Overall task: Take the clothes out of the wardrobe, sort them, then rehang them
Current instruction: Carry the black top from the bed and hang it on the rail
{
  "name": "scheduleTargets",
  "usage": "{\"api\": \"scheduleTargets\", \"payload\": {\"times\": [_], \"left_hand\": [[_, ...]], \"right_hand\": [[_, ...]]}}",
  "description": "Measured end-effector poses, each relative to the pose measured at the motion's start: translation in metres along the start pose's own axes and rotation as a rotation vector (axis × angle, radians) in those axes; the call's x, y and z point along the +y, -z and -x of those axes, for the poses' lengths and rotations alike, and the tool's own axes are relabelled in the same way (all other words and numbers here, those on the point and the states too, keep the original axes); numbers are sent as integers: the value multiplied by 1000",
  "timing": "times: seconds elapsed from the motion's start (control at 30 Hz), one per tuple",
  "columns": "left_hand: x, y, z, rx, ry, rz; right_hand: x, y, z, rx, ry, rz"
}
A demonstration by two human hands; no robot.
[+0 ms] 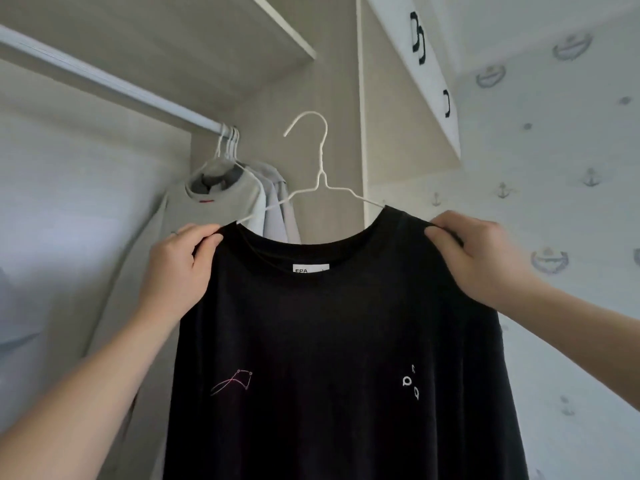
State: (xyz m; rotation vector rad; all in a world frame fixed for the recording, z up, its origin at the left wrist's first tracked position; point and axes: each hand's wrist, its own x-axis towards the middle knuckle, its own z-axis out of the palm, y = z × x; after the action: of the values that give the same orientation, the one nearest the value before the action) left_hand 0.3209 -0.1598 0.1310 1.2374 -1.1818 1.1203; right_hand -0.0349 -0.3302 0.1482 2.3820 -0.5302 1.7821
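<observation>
A black T-shirt (332, 341) with small embroidered motifs hangs on a white wire hanger (320, 174) held up in front of the open wardrobe. My left hand (180, 268) pinches the shirt's left shoulder and my right hand (481, 258) pinches its right shoulder. The hanger's hook is free in the air, below and to the right of the white rail (114, 86). At the rail's right end hang several light grey garments (239, 199) on white hangers.
A shelf (277, 29) runs above the rail. The wardrobe's side panel (381, 133) stands right of the hanger. A white open door (426, 71) with black handles is at the upper right, next to anchor-patterned wallpaper (554, 168).
</observation>
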Motion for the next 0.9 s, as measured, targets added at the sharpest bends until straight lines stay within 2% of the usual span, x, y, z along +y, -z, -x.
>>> {"api": "scheduleTargets", "payload": {"times": [0.4,0.5,0.6,0.73,0.9], "left_hand": [[-122,63,-119,24,170,-155],[-141,69,-141,118,217,-282],[-160,73,-160,197,316,-242],[-190,76,-183,166,451,-233],[-218,70,-197,10,548,-175]], "right_hand": [[-105,-99,-131,15,86,-270],[-135,-120,-158,31,77,-330],[-163,-141,-180,43,65,-348],[-197,-166,-205,33,57,-329],[-231,-194,-228,-13,17,-314]]}}
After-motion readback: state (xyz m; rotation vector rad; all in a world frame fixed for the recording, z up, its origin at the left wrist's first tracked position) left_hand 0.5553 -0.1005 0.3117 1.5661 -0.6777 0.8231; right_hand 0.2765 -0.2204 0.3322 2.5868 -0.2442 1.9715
